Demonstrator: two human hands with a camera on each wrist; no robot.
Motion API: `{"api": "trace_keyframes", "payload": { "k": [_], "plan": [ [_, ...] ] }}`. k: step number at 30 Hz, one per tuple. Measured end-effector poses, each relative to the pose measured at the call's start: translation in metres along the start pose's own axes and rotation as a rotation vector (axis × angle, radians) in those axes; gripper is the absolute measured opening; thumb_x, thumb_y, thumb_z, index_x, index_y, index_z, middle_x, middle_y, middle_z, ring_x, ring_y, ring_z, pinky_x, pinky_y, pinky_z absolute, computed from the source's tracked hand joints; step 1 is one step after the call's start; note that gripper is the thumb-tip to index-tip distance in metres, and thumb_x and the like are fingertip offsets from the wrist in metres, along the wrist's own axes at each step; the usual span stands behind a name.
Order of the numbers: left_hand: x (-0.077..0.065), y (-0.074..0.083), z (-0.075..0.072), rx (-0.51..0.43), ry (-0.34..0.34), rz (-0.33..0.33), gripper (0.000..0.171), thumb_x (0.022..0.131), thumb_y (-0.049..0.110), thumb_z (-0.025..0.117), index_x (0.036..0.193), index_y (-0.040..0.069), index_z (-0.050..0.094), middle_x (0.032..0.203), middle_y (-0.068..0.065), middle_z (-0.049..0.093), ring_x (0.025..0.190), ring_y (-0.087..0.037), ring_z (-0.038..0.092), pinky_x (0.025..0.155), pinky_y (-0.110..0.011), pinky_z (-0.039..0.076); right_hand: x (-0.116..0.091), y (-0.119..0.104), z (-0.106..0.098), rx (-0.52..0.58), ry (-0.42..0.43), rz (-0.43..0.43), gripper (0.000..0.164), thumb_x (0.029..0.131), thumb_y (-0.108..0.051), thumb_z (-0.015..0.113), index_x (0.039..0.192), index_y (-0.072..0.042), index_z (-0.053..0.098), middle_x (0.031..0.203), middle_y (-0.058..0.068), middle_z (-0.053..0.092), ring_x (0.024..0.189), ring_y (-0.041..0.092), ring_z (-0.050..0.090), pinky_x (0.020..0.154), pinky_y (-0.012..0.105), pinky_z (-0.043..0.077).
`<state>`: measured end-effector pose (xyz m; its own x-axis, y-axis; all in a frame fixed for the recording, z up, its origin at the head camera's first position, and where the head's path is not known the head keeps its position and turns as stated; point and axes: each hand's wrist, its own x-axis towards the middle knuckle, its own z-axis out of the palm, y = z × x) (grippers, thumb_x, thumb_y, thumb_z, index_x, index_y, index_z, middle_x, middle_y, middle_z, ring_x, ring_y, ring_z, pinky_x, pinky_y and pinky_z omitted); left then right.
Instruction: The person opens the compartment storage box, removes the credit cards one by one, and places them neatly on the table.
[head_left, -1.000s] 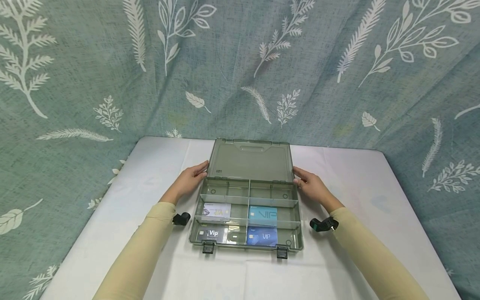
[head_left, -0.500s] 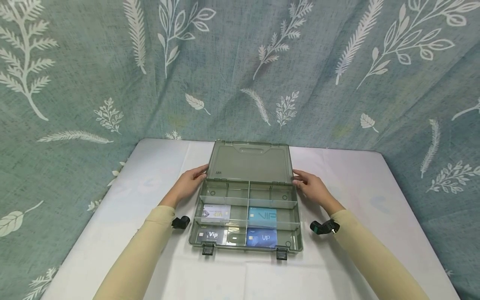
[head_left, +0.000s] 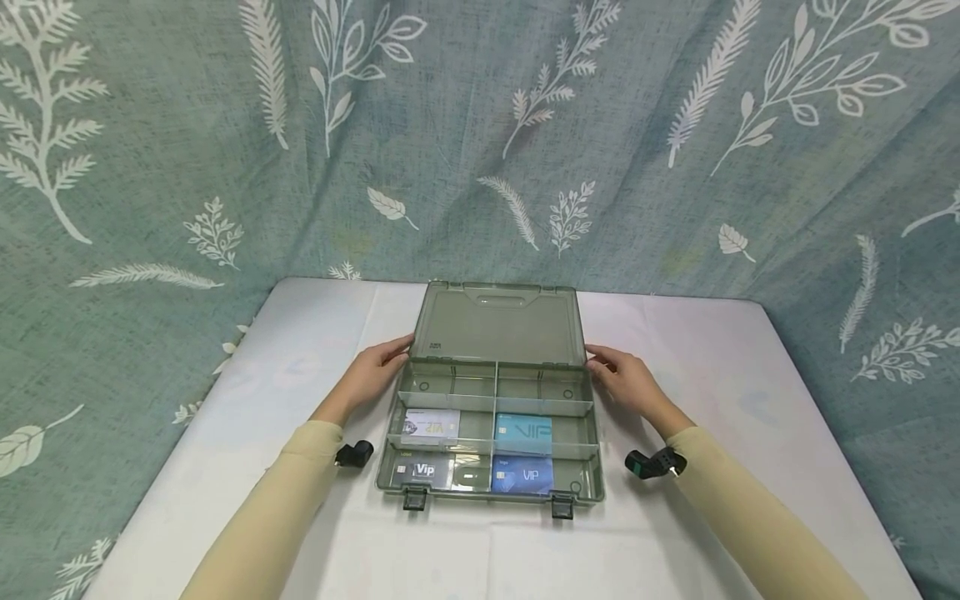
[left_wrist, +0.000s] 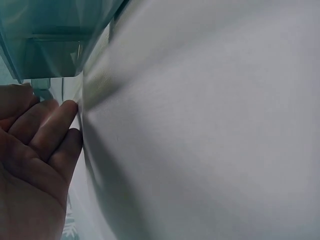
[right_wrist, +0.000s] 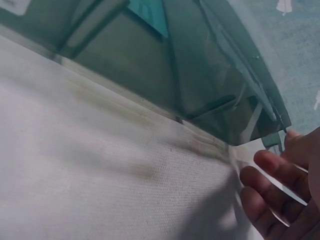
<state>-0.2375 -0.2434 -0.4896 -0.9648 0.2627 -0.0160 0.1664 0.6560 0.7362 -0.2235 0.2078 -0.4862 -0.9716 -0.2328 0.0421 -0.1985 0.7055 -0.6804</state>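
Head view: fingers [head_left: 397, 343] flank a translucent, rectangular case [head_left: 528, 383]

This is a curtained-off workspace: leaf-printed cloth [head_left: 450, 117] hangs on three sides of a white-covered table [head_left: 697, 358].

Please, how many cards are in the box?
4: a pale card, middle row left; a teal card, middle row right; a dark card, front row left; a blue card, front row right. Others could be hidden underneath.
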Motion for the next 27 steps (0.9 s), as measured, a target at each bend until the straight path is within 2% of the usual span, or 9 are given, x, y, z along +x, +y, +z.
{"api": "trace_keyframes", "payload": {
  "k": [4,7,19,27],
  "plan": [
    [-0.007,-0.001,0.0,0.002,0.003,0.002,0.046,0.11,0.02,0.048,0.155,0.01,0.044,0.156,-0.014,0.045,0.143,-0.037,0.042,0.12,-0.053,0.034,-0.005,-0.002,-0.001,0.001,0.0,-0.002,0.041,0.108,-0.021,0.054,0.144,-0.002,0.056,0.124,0.019,0.069,0.106,0.035,0.068,0.08,0.047,0.06],
    [-0.012,-0.001,0.0,0.003,0.014,0.016,0.045,0.11,0.02,0.047,0.154,0.009,0.046,0.155,-0.014,0.047,0.142,-0.037,0.043,0.12,-0.054,0.034,-0.009,-0.003,-0.002,0.003,-0.004,-0.008,0.041,0.108,-0.022,0.054,0.144,-0.002,0.056,0.129,0.02,0.067,0.111,0.036,0.067,0.086,0.051,0.06],
    [-0.028,0.002,0.003,-0.017,0.093,-0.012,0.04,0.109,0.025,0.051,0.147,0.012,0.056,0.149,-0.013,0.054,0.139,-0.037,0.047,0.119,-0.055,0.035,-0.024,-0.009,-0.007,0.052,-0.006,-0.041,0.037,0.108,-0.02,0.054,0.141,-0.005,0.06,0.127,0.017,0.069,0.101,0.03,0.07,0.08,0.043,0.062],
    [-0.039,0.006,0.005,-0.042,0.1,-0.006,0.041,0.108,0.028,0.052,0.146,0.012,0.057,0.147,-0.012,0.056,0.136,-0.036,0.052,0.117,-0.053,0.039,-0.031,-0.01,-0.01,0.066,0.002,-0.071,0.034,0.107,-0.015,0.056,0.138,-0.004,0.062,0.121,0.015,0.071,0.098,0.027,0.071,0.076,0.039,0.062]
  ]
}}
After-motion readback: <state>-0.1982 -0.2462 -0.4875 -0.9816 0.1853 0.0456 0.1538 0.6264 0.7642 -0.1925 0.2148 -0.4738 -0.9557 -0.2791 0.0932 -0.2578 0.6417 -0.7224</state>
